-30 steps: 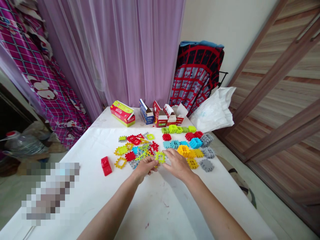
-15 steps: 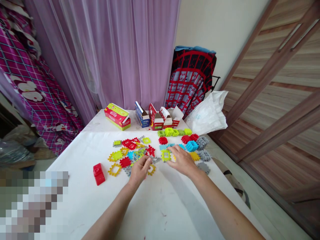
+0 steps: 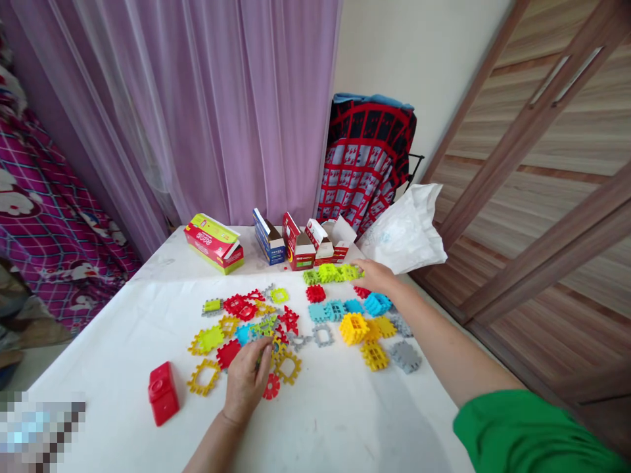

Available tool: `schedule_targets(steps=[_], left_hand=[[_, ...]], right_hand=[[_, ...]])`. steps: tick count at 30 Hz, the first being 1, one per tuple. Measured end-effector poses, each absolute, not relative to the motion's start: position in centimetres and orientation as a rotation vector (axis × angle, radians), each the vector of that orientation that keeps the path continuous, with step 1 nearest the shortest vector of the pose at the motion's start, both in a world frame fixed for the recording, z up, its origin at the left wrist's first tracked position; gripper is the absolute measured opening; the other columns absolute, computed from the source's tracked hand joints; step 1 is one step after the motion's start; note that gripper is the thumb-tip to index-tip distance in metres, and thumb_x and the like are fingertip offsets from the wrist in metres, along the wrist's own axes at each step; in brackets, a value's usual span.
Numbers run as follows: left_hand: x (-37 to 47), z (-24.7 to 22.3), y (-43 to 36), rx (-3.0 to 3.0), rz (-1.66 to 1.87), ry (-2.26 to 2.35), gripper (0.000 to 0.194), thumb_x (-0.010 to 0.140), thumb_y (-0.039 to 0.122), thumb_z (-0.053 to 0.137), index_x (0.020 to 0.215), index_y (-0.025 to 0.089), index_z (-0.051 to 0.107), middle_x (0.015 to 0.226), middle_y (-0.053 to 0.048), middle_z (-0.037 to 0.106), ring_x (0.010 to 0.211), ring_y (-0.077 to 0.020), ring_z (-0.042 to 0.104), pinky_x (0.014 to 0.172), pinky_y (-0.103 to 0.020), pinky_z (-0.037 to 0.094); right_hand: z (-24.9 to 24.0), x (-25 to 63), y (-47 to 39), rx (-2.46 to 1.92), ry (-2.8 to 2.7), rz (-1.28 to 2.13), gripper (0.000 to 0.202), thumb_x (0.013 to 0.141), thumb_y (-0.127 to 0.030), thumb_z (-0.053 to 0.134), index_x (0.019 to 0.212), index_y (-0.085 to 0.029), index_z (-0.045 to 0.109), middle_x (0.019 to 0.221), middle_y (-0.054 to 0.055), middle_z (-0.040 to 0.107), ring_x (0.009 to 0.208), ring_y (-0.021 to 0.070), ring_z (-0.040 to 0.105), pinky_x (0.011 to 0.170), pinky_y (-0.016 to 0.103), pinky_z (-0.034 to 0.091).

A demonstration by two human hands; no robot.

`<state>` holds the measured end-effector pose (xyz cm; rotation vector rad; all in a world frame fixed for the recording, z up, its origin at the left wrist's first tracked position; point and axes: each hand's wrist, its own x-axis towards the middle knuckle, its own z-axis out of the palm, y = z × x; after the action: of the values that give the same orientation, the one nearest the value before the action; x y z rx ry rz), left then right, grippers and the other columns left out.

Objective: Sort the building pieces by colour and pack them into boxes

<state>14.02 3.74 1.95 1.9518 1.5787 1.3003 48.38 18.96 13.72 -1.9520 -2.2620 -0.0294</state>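
My right hand [image 3: 378, 276] reaches to the right end of a row of lime-green toothed building pieces [image 3: 329, 272]. Its fingers are closed on the endmost green piece [image 3: 351, 272]. My left hand [image 3: 248, 378] is low over a loose pile of mixed pieces, thumb and fingers curled together; what they hold is hidden. Around it lie a red square piece [image 3: 228, 355], a yellow frame piece [image 3: 288, 366], a red round piece [image 3: 271, 386] and a red star-shaped piece [image 3: 290, 319]. Yellow pieces [image 3: 353, 328] and blue pieces [image 3: 377, 303] are grouped below my right forearm's reach.
Several small open cardboard boxes [image 3: 299, 253] and a red-and-yellow box [image 3: 214, 243] stand along the table's back. A white bag [image 3: 404, 230] slumps at the back right edge. A red plastic object [image 3: 163, 393] lies at left on the white tabletop [image 3: 315, 427].
My right hand has carried a lime-green square piece from mid-table back to the green row's right end. My left hand stays by the mixed pile. The view has shifted slightly.
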Motion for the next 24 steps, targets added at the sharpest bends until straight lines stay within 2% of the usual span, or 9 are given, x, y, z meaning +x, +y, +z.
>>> schedule_targets(steps=[9, 14, 18, 21, 24], left_hand=[[13.7, -0.1, 3.9, 1.889, 1.372, 1.548, 0.021, 0.089, 0.037, 0.05, 0.101, 0.029, 0.066, 0.087, -0.003, 0.074, 0.08, -0.0182, 0.07, 0.076, -0.027, 0.055], [13.6, -0.5, 3.9, 1.87, 1.35, 1.558, 0.021, 0.089, 0.036, 0.052, 0.101, 0.029, 0.067, 0.091, -0.003, 0.075, 0.081, -0.0181, 0.071, 0.075, -0.026, 0.056], [13.6, -0.1, 4.0, 1.914, 1.389, 1.557, 0.02, 0.09, 0.035, 0.051, 0.1, 0.027, 0.066, 0.085, -0.002, 0.075, 0.076, -0.0164, 0.071, 0.071, -0.024, 0.057], [13.6, 0.5, 4.1, 1.96, 1.448, 1.535, 0.021, 0.09, 0.035, 0.05, 0.098, 0.024, 0.066, 0.082, -0.002, 0.076, 0.071, -0.015, 0.071, 0.067, -0.023, 0.057], [13.7, 1.0, 4.3, 1.971, 1.473, 1.527, 0.022, 0.09, 0.034, 0.05, 0.096, 0.021, 0.066, 0.081, -0.002, 0.076, 0.069, -0.0142, 0.071, 0.065, -0.021, 0.057]], right_hand=[[12.0, 45.8, 25.9, -1.933, -2.406, 0.032, 0.054, 0.061, -0.023, 0.079, 0.114, -0.027, 0.068, 0.099, 0.006, 0.069, 0.089, 0.0239, 0.063, 0.072, 0.03, 0.045], [11.4, 45.5, 27.1, -1.929, -2.41, 0.081, 0.054, 0.058, -0.021, 0.081, 0.111, -0.027, 0.069, 0.099, 0.006, 0.069, 0.088, 0.0237, 0.064, 0.071, 0.03, 0.046], [11.6, 45.4, 27.0, -1.921, -2.37, 0.11, 0.059, 0.055, -0.02, 0.082, 0.112, -0.028, 0.068, 0.099, 0.005, 0.07, 0.085, 0.0228, 0.065, 0.07, 0.028, 0.047], [12.3, 45.9, 26.0, -1.915, -2.309, 0.099, 0.058, 0.062, -0.021, 0.079, 0.119, -0.025, 0.065, 0.098, 0.006, 0.07, 0.086, 0.0224, 0.065, 0.071, 0.028, 0.047], [13.0, 46.3, 23.4, -1.889, -2.228, 0.062, 0.044, 0.075, -0.024, 0.068, 0.119, -0.023, 0.064, 0.096, 0.005, 0.07, 0.087, 0.0197, 0.065, 0.074, 0.027, 0.047]])
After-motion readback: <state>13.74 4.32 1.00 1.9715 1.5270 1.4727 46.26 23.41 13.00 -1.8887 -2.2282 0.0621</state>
